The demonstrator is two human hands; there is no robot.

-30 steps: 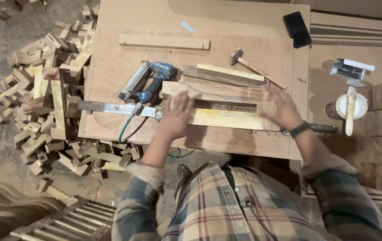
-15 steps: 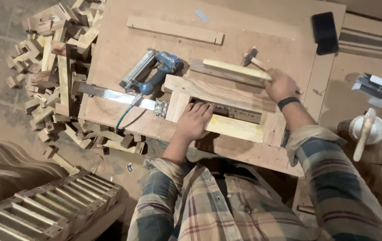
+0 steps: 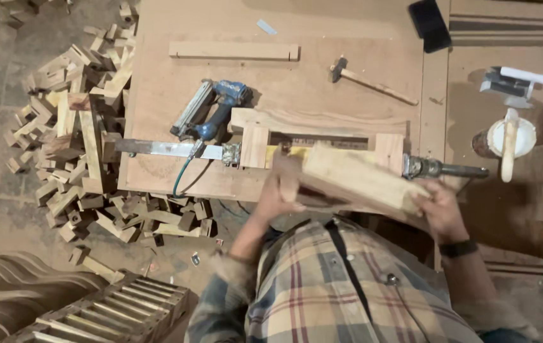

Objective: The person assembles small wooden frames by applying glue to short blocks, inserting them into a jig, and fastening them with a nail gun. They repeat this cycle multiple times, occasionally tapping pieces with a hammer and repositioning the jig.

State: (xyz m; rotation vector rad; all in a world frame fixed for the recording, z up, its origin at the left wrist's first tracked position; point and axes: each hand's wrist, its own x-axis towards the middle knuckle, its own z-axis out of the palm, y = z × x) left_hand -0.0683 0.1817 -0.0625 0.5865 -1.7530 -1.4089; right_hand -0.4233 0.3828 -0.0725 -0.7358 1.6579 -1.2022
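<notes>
Seen from above, a person in a plaid shirt holds a pale rectangular wooden block [image 3: 354, 179] over the near edge of a brown wooden workbench [image 3: 322, 82]. The left hand [image 3: 279, 190] grasps its left end, fingers curled around it; the right hand [image 3: 438, 206] grips its right end. Just beyond the block lies a long metal bar clamp [image 3: 176, 150] clamping a light wooden frame [image 3: 319, 124]. A blue nail gun [image 3: 211, 111] rests beside the frame.

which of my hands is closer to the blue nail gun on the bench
Left. Your left hand grips the near-left end of the wood block, just right of and below the blue nail gun. Your right hand holds the block's other end, much farther right.
</notes>
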